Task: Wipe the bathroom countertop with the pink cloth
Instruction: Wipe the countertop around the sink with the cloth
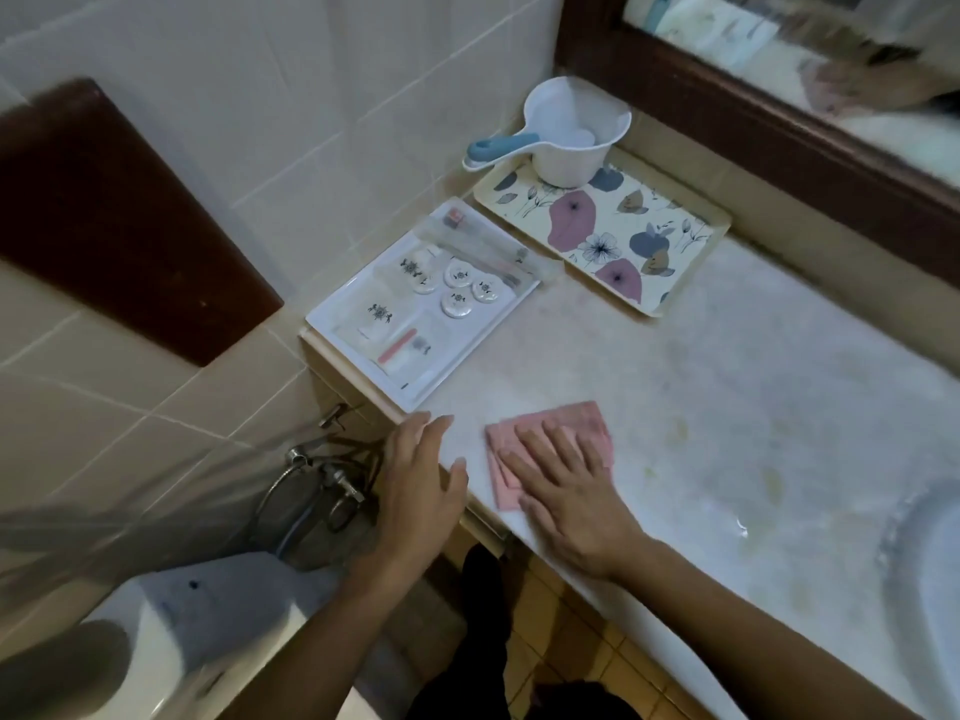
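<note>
Right hand (566, 491) is pressing spread, flat fingers onto the folded pink cloth (550, 449), lower centre, for wiping pressure | left hand (415, 480) is hovering open, empty, at the countertop (701, 407) edge, seemingly for balance.

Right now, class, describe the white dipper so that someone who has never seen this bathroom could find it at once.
Start at the countertop and go to its far corner, under the dark mirror frame. There a floral tray lies, and the dipper stands on its far end. It is the only deep vessel there, white with a blue handle pointing left; the white tray beside it holds only small flat toiletries.
</note>
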Action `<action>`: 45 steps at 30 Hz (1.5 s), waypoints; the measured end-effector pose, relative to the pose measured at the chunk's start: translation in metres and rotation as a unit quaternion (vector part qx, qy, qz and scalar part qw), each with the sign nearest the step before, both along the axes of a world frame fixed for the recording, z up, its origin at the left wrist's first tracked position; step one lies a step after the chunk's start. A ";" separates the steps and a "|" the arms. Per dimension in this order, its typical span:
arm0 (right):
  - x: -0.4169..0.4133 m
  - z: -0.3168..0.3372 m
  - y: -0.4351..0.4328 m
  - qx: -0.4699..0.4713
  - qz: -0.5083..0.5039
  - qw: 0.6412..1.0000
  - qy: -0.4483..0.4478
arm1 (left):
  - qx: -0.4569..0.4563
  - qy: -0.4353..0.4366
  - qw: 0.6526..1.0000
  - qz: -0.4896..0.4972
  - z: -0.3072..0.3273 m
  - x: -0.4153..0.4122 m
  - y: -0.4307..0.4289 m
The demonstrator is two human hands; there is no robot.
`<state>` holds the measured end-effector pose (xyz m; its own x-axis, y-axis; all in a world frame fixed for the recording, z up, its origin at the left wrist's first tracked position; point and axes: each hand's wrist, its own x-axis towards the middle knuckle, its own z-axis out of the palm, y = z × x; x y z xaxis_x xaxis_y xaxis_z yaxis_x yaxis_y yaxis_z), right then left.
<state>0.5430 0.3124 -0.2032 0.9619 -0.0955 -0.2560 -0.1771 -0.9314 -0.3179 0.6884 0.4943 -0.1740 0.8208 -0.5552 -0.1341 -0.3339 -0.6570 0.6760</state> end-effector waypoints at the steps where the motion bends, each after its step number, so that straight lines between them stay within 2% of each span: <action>1: -0.013 0.001 -0.015 -0.006 0.026 1.000 0.002 | 0.022 -0.025 0.999 -0.041 -0.005 0.006 -0.003; 3: -0.017 -0.001 -0.058 -0.043 0.007 0.999 -0.004 | 0.094 -0.071 0.986 -0.118 -0.021 0.014 -0.007; 5: 0.007 0.000 -0.099 -0.054 -0.096 0.994 0.003 | 0.170 -0.118 0.964 -0.168 -0.038 0.013 -0.004; 7: 0.045 0.001 -0.122 -0.042 -0.194 0.980 0.018 | 0.180 -0.133 0.958 -0.178 -0.050 0.007 -0.002; 9: 0.077 -0.001 -0.113 -0.036 -0.249 0.967 0.026 | 0.174 -0.129 0.961 -0.174 -0.057 0.003 -0.001; 11: 0.083 -0.003 -0.079 -0.034 -0.239 0.970 0.021 | 0.170 -0.137 0.961 -0.168 -0.059 0.003 0.000; 14: 0.023 0.003 -0.022 -0.017 -0.087 0.996 0.017 | 0.166 -0.142 0.961 -0.171 -0.061 0.006 0.001; 17: -0.044 0.007 -0.039 -0.005 0.026 0.999 0.020 | 0.167 -0.143 0.960 -0.175 -0.061 0.006 0.001; 18: -0.050 0.006 -0.059 -0.018 0.021 0.999 0.018 | 0.167 -0.144 0.960 -0.175 -0.061 0.005 0.001; 20: -0.033 0.004 -0.098 -0.043 -0.061 0.997 0.021 | 0.164 -0.140 0.960 -0.177 -0.061 0.004 0.000; 23: 0.041 0.006 -0.125 -0.033 -0.209 0.977 0.030 | 0.148 -0.136 0.963 -0.180 -0.060 0.008 0.002; 25: 0.089 0.005 -0.120 -0.041 -0.243 0.969 0.033 | 0.143 -0.137 0.963 -0.182 -0.059 0.011 0.003; 28: 0.123 0.002 -0.091 -0.018 -0.245 0.969 0.009 | 0.104 -0.122 0.973 -0.168 -0.055 0.015 0.003; 30: 0.115 -0.001 -0.057 0.019 -0.208 0.978 -0.006 | 0.056 -0.089 0.985 -0.136 -0.050 0.017 0.001; 34: 0.032 0.002 0.030 0.041 -0.070 0.996 -0.037 | -0.012 0.005 0.998 -0.064 -0.037 0.020 0.001; 37: -0.048 0.012 0.044 0.036 -0.028 0.999 -0.013 | 0.014 -0.020 0.995 -0.098 -0.036 0.022 0.002; 40: -0.064 0.009 -0.005 -0.018 -0.090 0.996 0.006 | 0.049 -0.048 0.990 -0.127 -0.038 0.017 0.001; 43: -0.008 0.007 -0.057 -0.087 -0.179 0.980 0.005 | 0.066 -0.067 0.989 -0.118 -0.040 0.012 -0.003; 45: 0.036 0.006 -0.069 -0.072 -0.226 0.972 0.003 | 0.066 -0.086 0.989 -0.101 -0.040 0.009 -0.007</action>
